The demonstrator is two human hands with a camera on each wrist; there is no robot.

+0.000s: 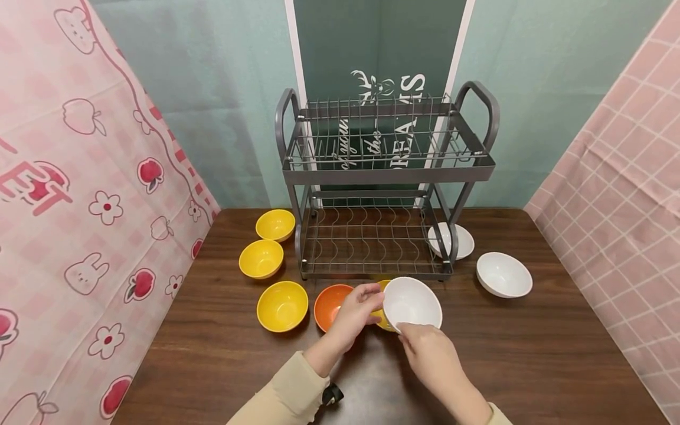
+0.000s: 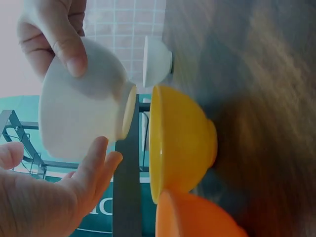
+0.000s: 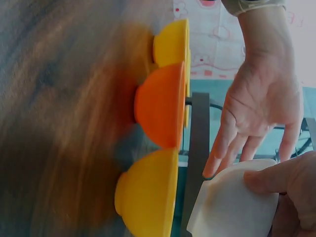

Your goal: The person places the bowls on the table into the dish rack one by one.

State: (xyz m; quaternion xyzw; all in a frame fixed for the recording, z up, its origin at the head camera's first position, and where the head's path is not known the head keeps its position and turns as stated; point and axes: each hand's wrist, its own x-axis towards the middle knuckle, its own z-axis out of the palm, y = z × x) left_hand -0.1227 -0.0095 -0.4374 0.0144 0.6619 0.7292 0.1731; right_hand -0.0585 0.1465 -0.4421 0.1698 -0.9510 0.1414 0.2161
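Observation:
A white bowl is held above the table by my right hand, its thumb on the outer wall and its other fingers at the rim. My left hand is at the bowl's left side, fingers extended, with fingertips right at the wall near its foot in the left wrist view. Below the white bowl, a yellow bowl stands upright on the table, partly hidden in the head view. Beside it, an orange bowl sits partly behind my left hand.
A grey two-tier dish rack stands at the back. Left of it are three yellow bowls, the nearest one beside the orange bowl. Two white bowls sit at the right, one in front and another partly behind the rack's leg.

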